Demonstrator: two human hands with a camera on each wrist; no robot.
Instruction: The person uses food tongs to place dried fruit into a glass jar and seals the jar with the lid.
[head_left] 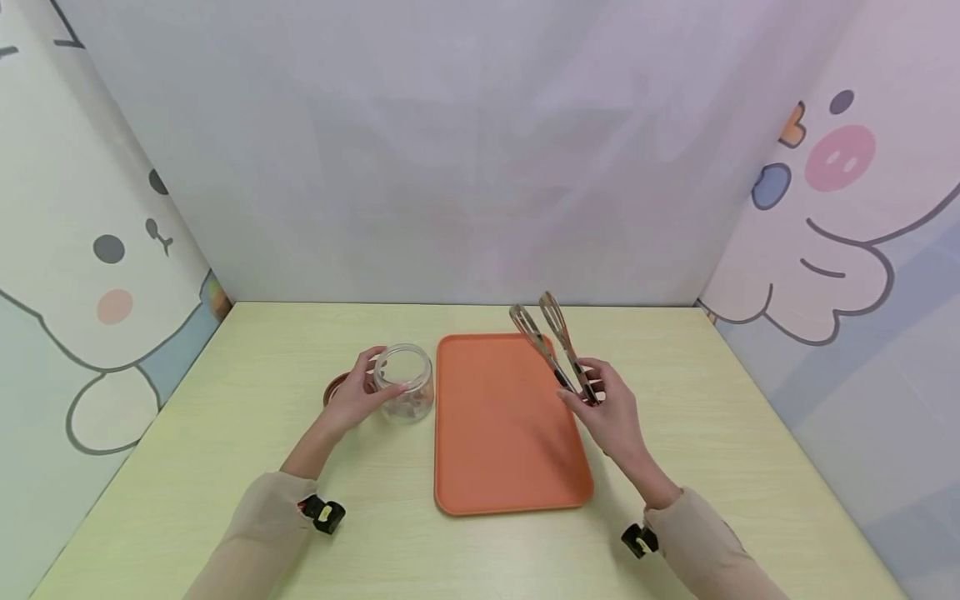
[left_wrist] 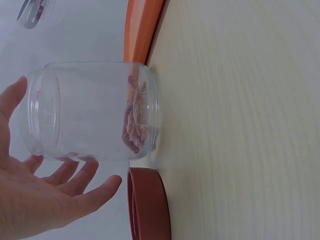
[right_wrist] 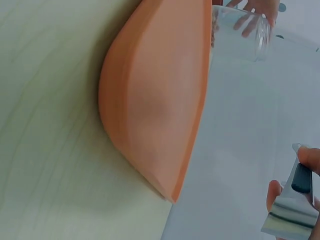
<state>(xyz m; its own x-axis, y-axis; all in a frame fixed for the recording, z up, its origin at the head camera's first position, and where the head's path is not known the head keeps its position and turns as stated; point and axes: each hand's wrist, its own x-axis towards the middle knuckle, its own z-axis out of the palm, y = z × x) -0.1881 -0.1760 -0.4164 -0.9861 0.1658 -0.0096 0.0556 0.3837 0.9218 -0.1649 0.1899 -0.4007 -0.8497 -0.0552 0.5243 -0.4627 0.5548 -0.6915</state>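
Note:
My left hand (head_left: 351, 406) holds an upright clear glass jar (head_left: 411, 407) near its rim, thumb on one side and fingers on the other. The jar has no lid on, and a small heap of reddish-brown pieces (left_wrist: 134, 122) lies at its bottom. In my right hand (head_left: 613, 417) is a pair of metal tongs (head_left: 577, 369), gripped by the handle end. Their two slotted heads stand apart and point away from me, above the far right part of an orange tray (head_left: 510, 442). Nothing is between the heads.
The orange tray lies flat on the pale wooden table (head_left: 675, 375), just right of the jar. A round brown-red lid (left_wrist: 151, 205) rests on the table left of the jar, partly hidden by my left hand in the head view. A pale curtain wall (head_left: 480, 167) stands behind.

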